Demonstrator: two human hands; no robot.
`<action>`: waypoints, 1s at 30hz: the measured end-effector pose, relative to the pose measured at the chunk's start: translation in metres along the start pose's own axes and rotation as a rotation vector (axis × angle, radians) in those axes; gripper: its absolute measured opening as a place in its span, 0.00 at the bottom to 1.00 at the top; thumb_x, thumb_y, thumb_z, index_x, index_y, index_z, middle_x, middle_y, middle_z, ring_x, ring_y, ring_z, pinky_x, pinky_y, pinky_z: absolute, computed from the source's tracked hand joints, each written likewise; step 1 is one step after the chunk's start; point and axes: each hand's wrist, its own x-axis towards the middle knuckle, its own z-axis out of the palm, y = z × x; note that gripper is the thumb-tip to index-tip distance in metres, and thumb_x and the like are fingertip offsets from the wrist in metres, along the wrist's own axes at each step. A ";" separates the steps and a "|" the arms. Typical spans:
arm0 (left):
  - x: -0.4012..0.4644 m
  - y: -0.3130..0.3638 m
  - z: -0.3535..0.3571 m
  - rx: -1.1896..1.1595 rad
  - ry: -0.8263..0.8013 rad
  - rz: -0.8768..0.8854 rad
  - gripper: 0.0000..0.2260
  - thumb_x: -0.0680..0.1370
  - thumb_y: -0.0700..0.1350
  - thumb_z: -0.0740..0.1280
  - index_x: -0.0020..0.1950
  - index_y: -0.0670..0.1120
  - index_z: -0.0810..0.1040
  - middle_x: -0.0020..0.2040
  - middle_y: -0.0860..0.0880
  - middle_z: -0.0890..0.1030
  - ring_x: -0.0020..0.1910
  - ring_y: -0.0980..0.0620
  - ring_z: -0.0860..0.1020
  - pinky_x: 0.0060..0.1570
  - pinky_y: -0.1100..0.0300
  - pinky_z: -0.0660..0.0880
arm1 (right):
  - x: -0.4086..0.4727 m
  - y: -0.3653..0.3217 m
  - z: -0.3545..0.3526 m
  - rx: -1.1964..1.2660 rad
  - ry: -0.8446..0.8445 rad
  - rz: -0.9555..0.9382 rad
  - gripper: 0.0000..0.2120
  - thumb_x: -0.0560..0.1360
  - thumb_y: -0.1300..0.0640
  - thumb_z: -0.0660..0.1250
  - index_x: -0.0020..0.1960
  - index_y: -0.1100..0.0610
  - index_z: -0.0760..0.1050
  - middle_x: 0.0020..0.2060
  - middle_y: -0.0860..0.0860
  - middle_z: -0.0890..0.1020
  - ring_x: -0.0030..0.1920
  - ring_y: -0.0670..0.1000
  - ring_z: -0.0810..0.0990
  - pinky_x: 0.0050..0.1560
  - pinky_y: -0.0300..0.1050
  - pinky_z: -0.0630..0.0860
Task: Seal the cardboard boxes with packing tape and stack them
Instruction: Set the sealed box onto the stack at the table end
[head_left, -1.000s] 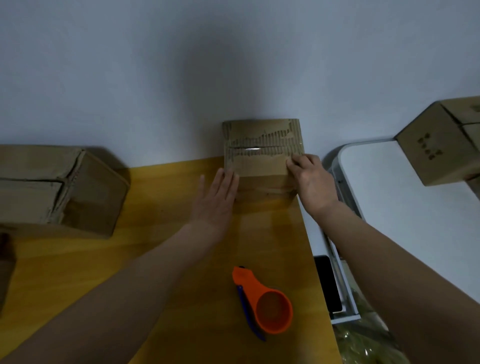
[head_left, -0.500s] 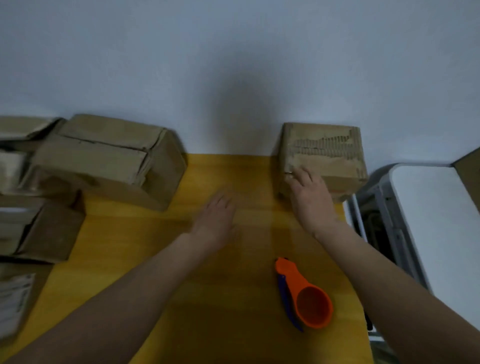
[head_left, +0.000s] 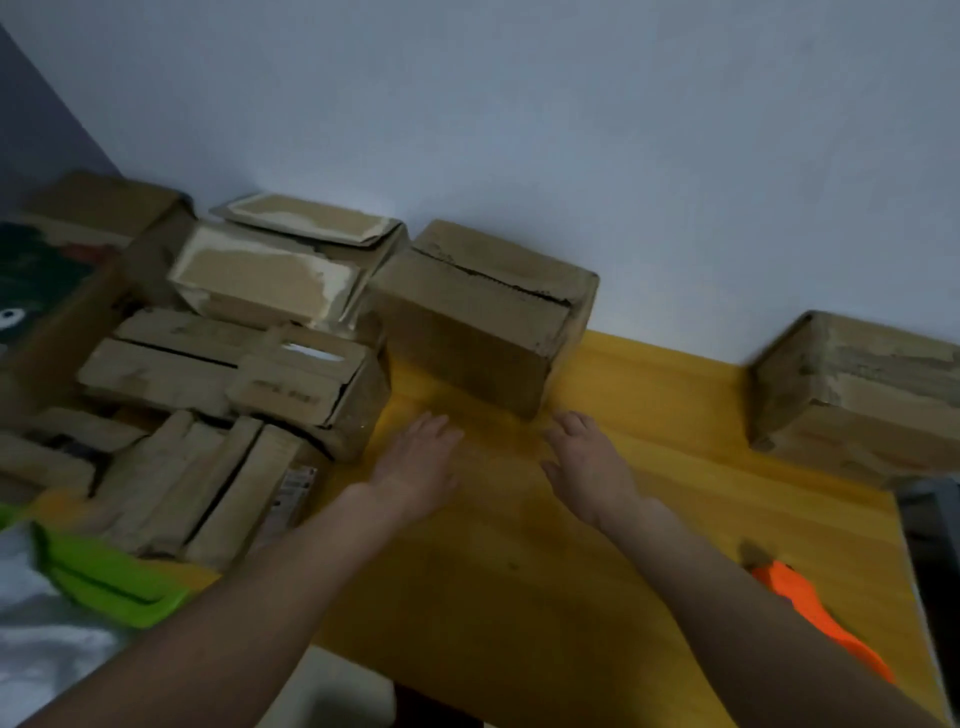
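A brown cardboard box (head_left: 483, 317) with an unsealed top seam stands against the wall at the middle of the yellow table (head_left: 519, 571). My left hand (head_left: 415, 465) and my right hand (head_left: 587, 457) hover just in front of it, fingers straight, holding nothing. The taped box (head_left: 862, 395) sits alone at the table's far right, apart from both hands. An orange tape dispenser (head_left: 815, 618) lies near the right edge, partly hidden by my right forearm.
Several more cardboard boxes (head_left: 234, 364) crowd the left side, some stacked, flaps loose. A green and white cloth (head_left: 93, 587) lies at the lower left. A dark appliance edge (head_left: 930, 545) borders the table on the right. The wall runs close behind.
My right hand has let go of the taped box and both hands have swung left toward the unsealed box. The view has panned left, showing the pile of boxes.
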 end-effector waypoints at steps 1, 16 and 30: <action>-0.005 -0.016 -0.002 -0.011 0.012 -0.007 0.27 0.82 0.51 0.60 0.79 0.50 0.55 0.80 0.49 0.51 0.79 0.49 0.48 0.76 0.53 0.50 | 0.006 -0.016 0.001 0.006 -0.016 -0.003 0.21 0.80 0.52 0.60 0.71 0.57 0.66 0.75 0.54 0.60 0.74 0.56 0.57 0.73 0.49 0.59; -0.036 -0.227 -0.011 -0.337 0.232 -0.405 0.31 0.81 0.52 0.62 0.79 0.47 0.52 0.78 0.45 0.56 0.76 0.44 0.56 0.75 0.48 0.57 | 0.086 -0.217 0.033 0.359 -0.246 0.031 0.27 0.80 0.53 0.61 0.76 0.57 0.56 0.74 0.54 0.61 0.73 0.56 0.61 0.70 0.48 0.62; 0.004 -0.239 -0.017 -0.815 0.190 -0.429 0.33 0.79 0.50 0.64 0.79 0.41 0.53 0.75 0.42 0.57 0.71 0.43 0.62 0.67 0.51 0.64 | 0.113 -0.226 0.048 1.275 -0.178 0.426 0.27 0.78 0.56 0.65 0.74 0.55 0.62 0.68 0.49 0.71 0.67 0.52 0.70 0.69 0.53 0.68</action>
